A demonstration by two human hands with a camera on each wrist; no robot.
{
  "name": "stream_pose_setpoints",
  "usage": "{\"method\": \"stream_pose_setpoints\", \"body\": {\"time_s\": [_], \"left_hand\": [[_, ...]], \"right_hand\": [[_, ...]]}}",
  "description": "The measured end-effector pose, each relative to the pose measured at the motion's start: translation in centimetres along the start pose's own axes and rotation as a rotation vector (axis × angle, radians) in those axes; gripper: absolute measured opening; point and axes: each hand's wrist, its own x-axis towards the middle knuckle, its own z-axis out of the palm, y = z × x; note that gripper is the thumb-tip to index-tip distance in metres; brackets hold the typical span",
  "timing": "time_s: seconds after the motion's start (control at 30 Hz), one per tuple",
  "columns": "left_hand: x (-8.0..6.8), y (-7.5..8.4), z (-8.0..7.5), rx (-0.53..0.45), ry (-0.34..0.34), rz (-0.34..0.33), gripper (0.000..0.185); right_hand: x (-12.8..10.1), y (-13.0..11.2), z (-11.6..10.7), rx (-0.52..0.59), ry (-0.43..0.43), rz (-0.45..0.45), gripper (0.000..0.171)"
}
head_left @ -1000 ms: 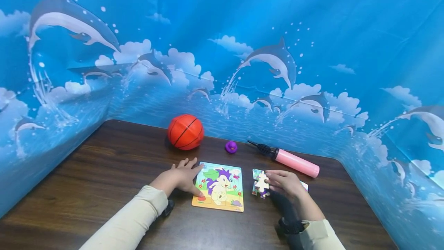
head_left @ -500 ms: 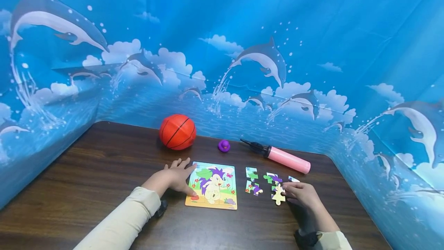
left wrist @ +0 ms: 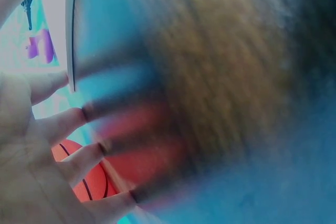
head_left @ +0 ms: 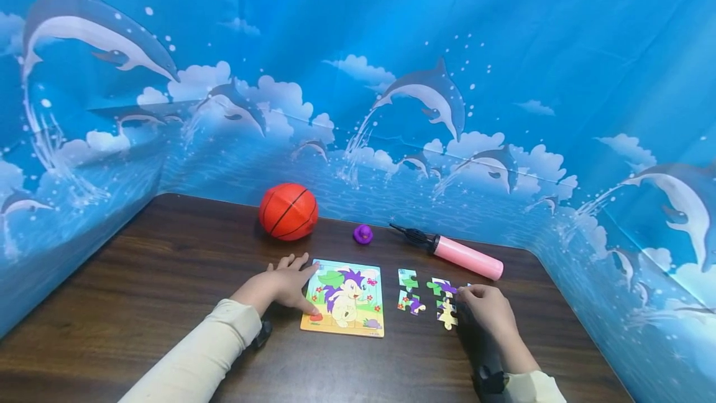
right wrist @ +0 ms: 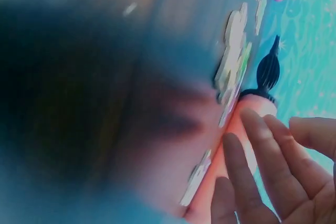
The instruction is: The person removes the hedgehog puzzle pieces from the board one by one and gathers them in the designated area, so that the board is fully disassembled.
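Observation:
A square hedgehog puzzle board (head_left: 358, 300) lies flat near the middle of the table. My left hand (head_left: 285, 285) spans its left side, thumb on the lower left corner and fingers spread toward the upper left corner. Right of the board, several loose jigsaw pieces are laid out in two columns, among them a green-and-blue piece (head_left: 407, 277) and a cream-coloured piece (head_left: 448, 316). My right hand (head_left: 489, 310) is just right of that cream piece. In the right wrist view its fingers (right wrist: 268, 161) are loosely bent and hold nothing. Another piece (right wrist: 197, 177) is mostly hidden by this hand in the head view.
An orange-red toy basketball (head_left: 288, 211) stands behind the board. To its right are a small purple rubber duck (head_left: 363, 234) and a pink hand pump (head_left: 467, 257) with a black nozzle. A blue dolphin-print sheet (head_left: 358, 111) walls the dark wooden table's back and sides.
My right hand has shifted right from the left column of pieces, leaving the cream piece in the right column, and has come off it. The left hand stays on the board.

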Motion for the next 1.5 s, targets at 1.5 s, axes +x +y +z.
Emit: {"method": "stream_pose_setpoints", "body": {"time_s": [1.5], "left_hand": [[0.2, 0.1, 0.1, 0.016, -0.012, -0.025, 0.098]], "right_hand": [[-0.4, -11.9, 8.3, 0.12, -0.586, -0.481, 0.039]]}}
